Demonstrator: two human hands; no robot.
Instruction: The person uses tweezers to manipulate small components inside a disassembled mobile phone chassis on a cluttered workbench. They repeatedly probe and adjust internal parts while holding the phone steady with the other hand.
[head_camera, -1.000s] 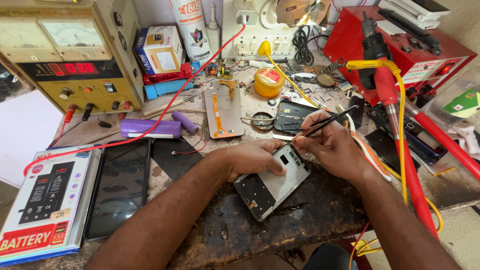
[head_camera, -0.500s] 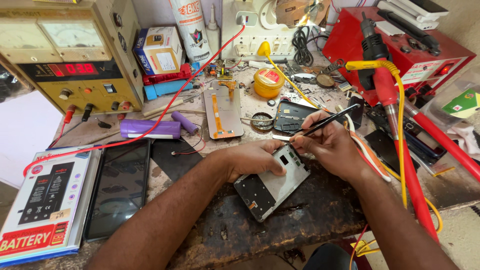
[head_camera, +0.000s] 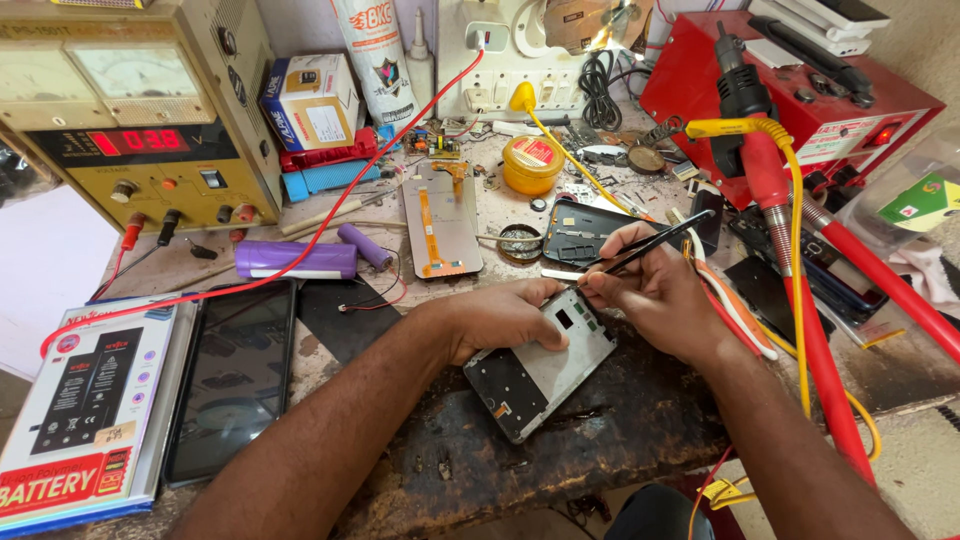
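- Opened phone frame (head_camera: 540, 365): lay flat at the table's (head_camera: 620, 440) centre, on a dark worn mat, inner side up, tilted with its top toward 1 o'clock.
- Left hand (head_camera: 500, 318): fingers curled over the frame's upper left edge, pressing it down.
- Right hand (head_camera: 655, 290): closed in a pinch around black tweezers (head_camera: 645, 248), tips touching the frame's top corner, handle pointing to 2 o'clock.
- Display panel with orange flex cable (head_camera: 440, 220): face down at 12 o'clock from the frame.
- Two purple cylindrical cells (head_camera: 300, 258): at 10 o'clock.
- Dark phone screen (head_camera: 232, 375): at 9 o'clock, beside a battery box (head_camera: 85, 410).
- Bench power supply (head_camera: 130, 110): far 10 o'clock.
- Red rework station (head_camera: 800, 95): at 2 o'clock.
- Yellow round tin (head_camera: 532, 163): at 12 o'clock.
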